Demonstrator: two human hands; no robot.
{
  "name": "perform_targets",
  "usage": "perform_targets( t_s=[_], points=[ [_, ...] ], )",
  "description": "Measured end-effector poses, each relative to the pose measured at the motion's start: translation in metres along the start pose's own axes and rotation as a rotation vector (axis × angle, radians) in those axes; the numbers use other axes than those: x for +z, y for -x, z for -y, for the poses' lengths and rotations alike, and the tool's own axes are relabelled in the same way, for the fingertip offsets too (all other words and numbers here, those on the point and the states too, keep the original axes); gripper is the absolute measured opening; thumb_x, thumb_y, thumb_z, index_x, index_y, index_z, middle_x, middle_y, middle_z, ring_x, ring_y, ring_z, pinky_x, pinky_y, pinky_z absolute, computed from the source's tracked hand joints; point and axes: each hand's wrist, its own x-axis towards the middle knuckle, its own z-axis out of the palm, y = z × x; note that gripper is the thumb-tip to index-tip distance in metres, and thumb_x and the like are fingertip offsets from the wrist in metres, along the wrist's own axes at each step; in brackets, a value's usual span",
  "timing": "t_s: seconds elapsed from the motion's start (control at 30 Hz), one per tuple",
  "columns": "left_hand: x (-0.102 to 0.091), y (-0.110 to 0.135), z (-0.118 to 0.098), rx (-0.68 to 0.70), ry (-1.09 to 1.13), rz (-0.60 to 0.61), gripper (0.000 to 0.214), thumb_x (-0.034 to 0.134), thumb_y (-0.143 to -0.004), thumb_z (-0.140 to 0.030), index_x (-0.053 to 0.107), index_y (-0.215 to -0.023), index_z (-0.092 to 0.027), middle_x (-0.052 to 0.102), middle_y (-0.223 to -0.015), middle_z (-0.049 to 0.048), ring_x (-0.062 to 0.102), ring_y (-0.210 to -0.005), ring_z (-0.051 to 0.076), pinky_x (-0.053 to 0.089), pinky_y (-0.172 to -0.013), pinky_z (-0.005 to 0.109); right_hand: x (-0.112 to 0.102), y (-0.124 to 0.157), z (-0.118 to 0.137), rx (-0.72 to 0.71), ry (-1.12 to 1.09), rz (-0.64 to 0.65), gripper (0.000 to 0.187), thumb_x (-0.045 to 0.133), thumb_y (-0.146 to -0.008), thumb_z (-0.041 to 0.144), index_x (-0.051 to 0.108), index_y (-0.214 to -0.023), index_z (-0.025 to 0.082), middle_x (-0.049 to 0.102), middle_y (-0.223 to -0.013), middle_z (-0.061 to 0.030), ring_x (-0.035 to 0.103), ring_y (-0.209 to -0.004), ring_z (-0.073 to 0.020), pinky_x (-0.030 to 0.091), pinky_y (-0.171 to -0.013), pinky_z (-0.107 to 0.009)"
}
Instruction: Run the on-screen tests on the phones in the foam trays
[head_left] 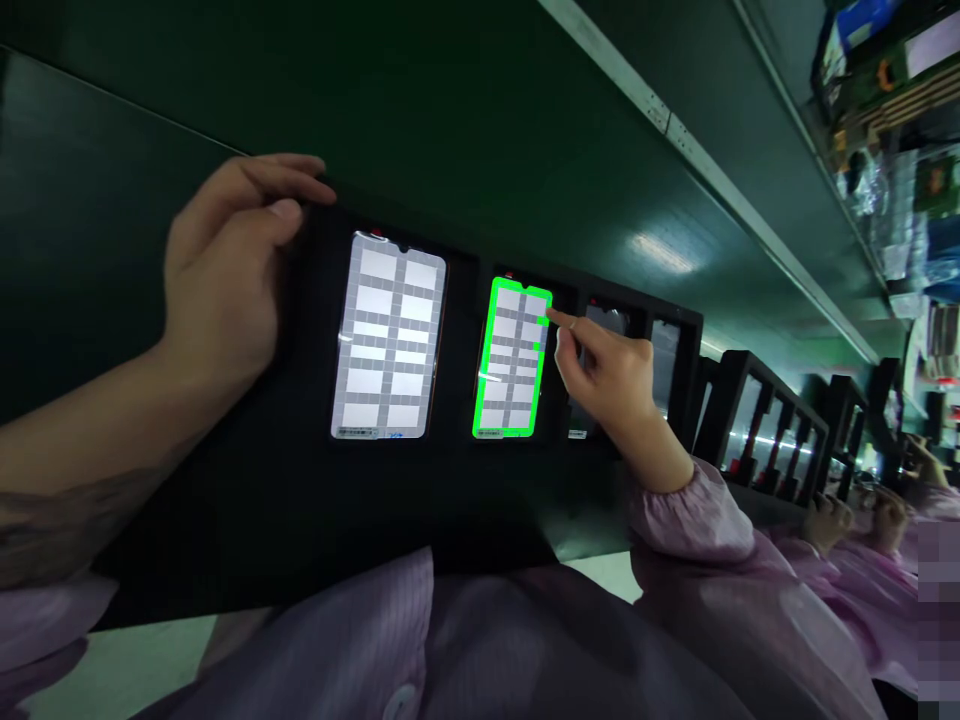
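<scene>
A long black tray [300, 500] lies in front of me and carries several phones in slots. My left hand [225, 270] grips the tray's far left corner, fingers curled over its edge. The nearest phone [388, 335] shows a white and grey grid. A second phone [511, 358] shows the same grid with a bright green border. My right hand [607, 375] has its index fingertip on that screen's upper right edge, the other fingers curled in. Dark phones [611, 320] sit behind my right hand, partly hidden.
The tray rests on a dark green conveyor surface [465, 120] with a metal rail [720, 180] along its far side. More black trays [757, 420] follow to the right, where another person's hands [855, 510] work. Shelves of parts [892, 110] hang at the top right.
</scene>
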Motion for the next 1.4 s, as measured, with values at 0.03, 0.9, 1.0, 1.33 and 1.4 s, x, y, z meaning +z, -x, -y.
perform_targets(
  t_s=[0.03,0.9,1.0,1.33,1.4],
  points=[
    [0.001,0.000,0.000,-0.002,0.001,-0.001,0.025,0.055,-0.074,-0.012,0.070,-0.090,-0.024,0.074,-0.129,0.0034,0.061,-0.140,0.028,0.036,-0.136,0.058,-0.002,0.003,0.002,-0.028,0.008,-0.011,0.034,0.051,-0.105,0.023,0.083,-0.113,0.017,0.085,-0.083,-0.0030,0.067,-0.056,-0.0104,0.042,-0.052,-0.025],
    [-0.006,-0.007,0.013,0.088,-0.073,0.039,0.014,0.060,-0.073,-0.023,0.066,-0.086,-0.021,0.072,-0.125,0.0046,0.060,-0.142,0.032,0.035,-0.135,0.064,0.016,-0.017,0.004,-0.016,-0.056,0.070,0.040,0.042,-0.112,0.029,0.076,-0.131,0.019,0.087,-0.113,-0.0069,0.069,-0.066,-0.0110,0.045,-0.058,-0.027],
    [-0.011,-0.011,0.017,0.095,-0.105,0.067,0.013,0.062,-0.080,-0.025,0.068,-0.091,-0.020,0.070,-0.127,0.0032,0.056,-0.147,0.032,0.031,-0.137,0.064,0.015,-0.015,0.005,-0.035,-0.029,0.083,0.042,0.041,-0.113,0.030,0.075,-0.133,0.018,0.087,-0.106,-0.0068,0.072,-0.069,-0.0117,0.045,-0.059,-0.026],
    [-0.002,0.002,-0.005,0.008,-0.072,0.039,0.024,0.058,-0.078,-0.011,0.074,-0.092,-0.022,0.072,-0.130,0.0032,0.054,-0.147,0.027,0.030,-0.140,0.052,-0.006,0.040,0.037,-0.395,0.032,-0.006,0.036,0.051,-0.107,0.018,0.067,-0.074,0.020,0.087,-0.115,-0.0055,0.054,-0.044,-0.0049,0.037,-0.041,-0.024],
    [0.000,0.005,-0.008,0.022,-0.100,0.043,0.025,0.057,-0.078,-0.011,0.073,-0.093,-0.022,0.072,-0.129,0.0017,0.053,-0.147,0.025,0.030,-0.140,0.051,-0.008,0.050,0.041,-0.403,-0.014,-0.001,0.037,0.052,-0.105,0.015,0.062,-0.070,0.021,0.087,-0.116,-0.0045,0.053,-0.044,-0.0050,0.038,-0.040,-0.024]
  ],
)
